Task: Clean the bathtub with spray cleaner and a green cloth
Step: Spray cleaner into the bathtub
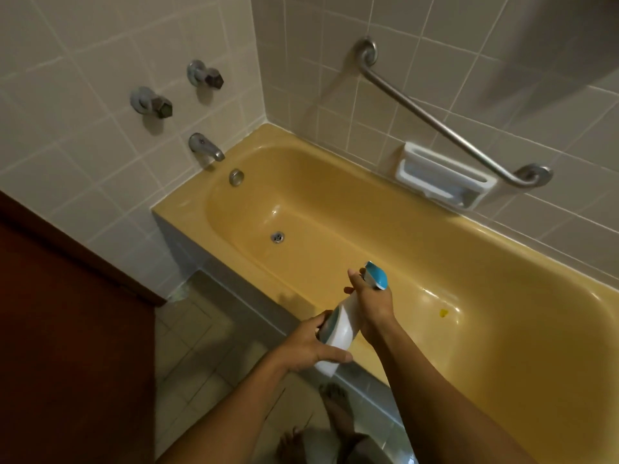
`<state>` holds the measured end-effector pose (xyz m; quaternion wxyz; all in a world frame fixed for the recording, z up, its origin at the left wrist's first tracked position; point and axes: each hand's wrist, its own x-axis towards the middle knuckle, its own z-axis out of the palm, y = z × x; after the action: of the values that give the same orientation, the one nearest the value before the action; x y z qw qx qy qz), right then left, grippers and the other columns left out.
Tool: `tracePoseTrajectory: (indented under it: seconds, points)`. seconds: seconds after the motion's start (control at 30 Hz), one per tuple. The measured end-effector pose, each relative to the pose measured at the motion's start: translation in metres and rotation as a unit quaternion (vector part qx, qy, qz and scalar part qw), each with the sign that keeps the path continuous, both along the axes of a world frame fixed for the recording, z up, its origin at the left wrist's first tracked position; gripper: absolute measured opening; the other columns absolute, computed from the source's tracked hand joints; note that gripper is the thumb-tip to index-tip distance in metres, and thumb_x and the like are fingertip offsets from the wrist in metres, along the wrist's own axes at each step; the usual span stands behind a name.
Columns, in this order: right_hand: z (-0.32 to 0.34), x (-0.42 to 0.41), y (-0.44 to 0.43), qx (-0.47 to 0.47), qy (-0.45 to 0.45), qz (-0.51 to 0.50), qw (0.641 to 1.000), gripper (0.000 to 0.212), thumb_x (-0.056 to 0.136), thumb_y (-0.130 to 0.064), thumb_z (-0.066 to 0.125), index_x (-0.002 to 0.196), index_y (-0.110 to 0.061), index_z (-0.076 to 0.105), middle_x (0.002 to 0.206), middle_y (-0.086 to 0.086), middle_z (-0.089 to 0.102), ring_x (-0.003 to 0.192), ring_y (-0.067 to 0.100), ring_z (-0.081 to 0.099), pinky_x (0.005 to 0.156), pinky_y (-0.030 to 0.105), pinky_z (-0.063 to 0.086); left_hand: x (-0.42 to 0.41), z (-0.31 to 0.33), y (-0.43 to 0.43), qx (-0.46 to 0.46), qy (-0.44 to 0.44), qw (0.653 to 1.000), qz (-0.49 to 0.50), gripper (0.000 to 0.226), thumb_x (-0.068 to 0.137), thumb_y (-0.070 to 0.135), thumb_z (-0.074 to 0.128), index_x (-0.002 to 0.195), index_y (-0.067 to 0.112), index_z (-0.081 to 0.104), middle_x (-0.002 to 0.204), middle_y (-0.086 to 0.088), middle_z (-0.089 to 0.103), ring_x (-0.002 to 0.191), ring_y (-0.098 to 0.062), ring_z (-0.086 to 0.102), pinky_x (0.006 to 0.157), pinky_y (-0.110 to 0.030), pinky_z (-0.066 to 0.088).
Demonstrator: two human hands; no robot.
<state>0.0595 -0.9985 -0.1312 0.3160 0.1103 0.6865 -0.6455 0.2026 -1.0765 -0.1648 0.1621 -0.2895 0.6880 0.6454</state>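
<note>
Fingers [335, 358] of left hand [306, 344] curled round base of white bottle [345, 324]; fingers of right hand [373, 301] clamped on its neck, just under teal trigger head [376, 276]. Bottle tilted, held above near rim of yellow tub [469, 229]. Beyond fingertips, down in tub, drain [277, 236]; farther past, spout [206, 147] and two taps [150, 102] on tiled wall [83, 61]. Right of fingers, small yellow spot [443, 313] on tub floor.
</note>
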Motion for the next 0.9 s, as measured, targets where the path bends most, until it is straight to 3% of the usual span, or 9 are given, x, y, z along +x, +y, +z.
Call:
tracePoseTrajectory:
  seconds: [0.17,0.37,0.57,0.73,0.9]
  points:
    - [-0.012,-0.017,-0.022,0.016,-0.061,-0.082,0.995,0.017,0.094,-0.023,0.073,0.089,-0.011,0.062,0.075,0.007,0.066,0.068,0.019,0.061,0.077,0.042,0.055,-0.019,0.001,-0.019,-0.006,0.000,1.000,-0.016,0.081,0.070,0.035,0.092,0.140,0.038,0.051,0.125,0.013,0.064,0.114,-0.011,0.061,0.099,-0.040,0.055]
    - [-0.023,-0.054,-0.008,-0.006,-0.059,-0.105,0.993,0.017,0.092,-0.027,0.075,0.097,-0.015,0.064,0.089,0.004,0.069,0.078,0.019,0.065,0.081,0.043,0.055,-0.061,0.003,-0.024,-0.002,-0.013,0.999,-0.051,0.083,0.071,0.035,0.092,0.143,0.037,0.051,0.127,0.017,0.063,0.114,-0.010,0.061,0.096,-0.035,0.053]
    - [-0.038,-0.089,0.039,0.047,-0.109,-0.226,0.967,0.021,0.094,-0.027,0.073,0.082,-0.013,0.061,0.082,0.007,0.068,0.066,0.017,0.060,0.078,0.041,0.054,-0.115,-0.002,0.005,-0.008,-0.037,0.988,-0.148,0.088,0.074,0.036,0.090,0.148,0.034,0.044,0.132,0.008,0.057,0.117,-0.019,0.056,0.098,-0.040,0.052]
    - [-0.045,-0.105,0.100,0.006,-0.086,-0.266,0.960,0.019,0.094,-0.028,0.074,0.103,-0.015,0.063,0.092,0.001,0.070,0.079,0.018,0.066,0.078,0.041,0.056,-0.151,-0.015,0.046,-0.019,-0.037,0.976,-0.215,0.090,0.072,0.036,0.091,0.150,0.033,0.045,0.133,0.010,0.056,0.116,-0.018,0.056,0.095,-0.035,0.051]
    - [-0.059,-0.106,0.165,0.036,-0.123,-0.358,0.925,0.017,0.096,-0.027,0.070,0.091,-0.013,0.061,0.070,0.006,0.064,0.060,0.017,0.057,0.066,0.036,0.050,-0.177,-0.027,0.097,-0.014,-0.043,0.947,-0.319,0.090,0.074,0.037,0.090,0.151,0.030,0.044,0.138,0.007,0.055,0.120,-0.020,0.054,0.093,-0.032,0.049]
